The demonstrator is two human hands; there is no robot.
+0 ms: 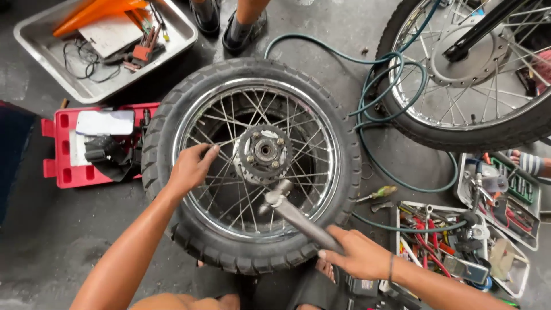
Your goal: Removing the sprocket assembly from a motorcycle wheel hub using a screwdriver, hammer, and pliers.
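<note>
A spoked wheel [252, 166] with its tyre on lies flat on the concrete floor [46, 241], its hub [264, 152] facing up. The left hand [190, 168] rests on the spokes just left of the hub, fingers bent and closed on nothing. The right hand [359, 252] is wrapped around the handle of a long metal wrench [295, 215], whose head sits over the spokes just below the hub. A red tool case [63, 146] lies left of the tyre, a metal tray [34, 40] beyond it, and a green hose [367, 115] curls toward a second wheel [476, 74]
</note>
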